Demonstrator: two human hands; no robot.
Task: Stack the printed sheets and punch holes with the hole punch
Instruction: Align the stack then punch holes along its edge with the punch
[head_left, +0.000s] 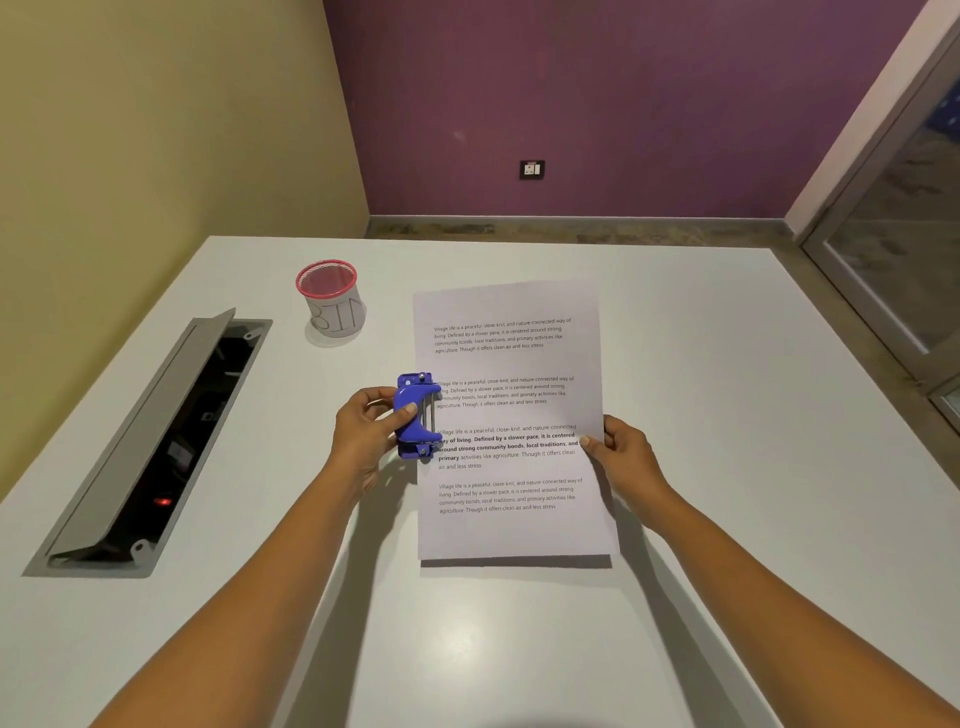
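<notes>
In the middle of the frame, the left hand (366, 431) grips the blue hole punch (418, 415) on the left edge of the printed sheets (511, 415). The right hand (626, 454) pinches their right edge above the white table (727, 415).

Your hole punch (417, 415) hides the left edge of the printed sheets (511, 415); you cannot tell how many sheets are stacked.

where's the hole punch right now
In the head view, the blue hole punch is gripped by the left hand at the left edge of the printed sheets, nearer than the red mesh bin.
</notes>
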